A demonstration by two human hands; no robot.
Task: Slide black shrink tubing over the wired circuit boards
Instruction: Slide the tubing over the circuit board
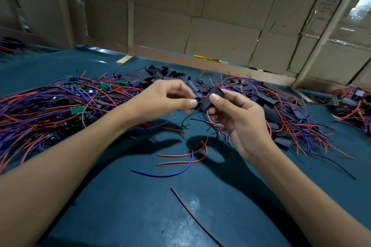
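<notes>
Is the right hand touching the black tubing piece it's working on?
Touching. The head view shows the right hand pinching the black tubing piece between thumb and fingers, above the table.

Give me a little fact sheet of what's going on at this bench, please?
Left hand: pinches a small dark part, blurred
Right hand: pinches a black tubing piece
Wires: red and blue, hanging below the right hand
Left pile: bare wired green boards
Back pile: loose black tubing
Right pile: boards already sleeved
Surface: dark teal table
</notes>
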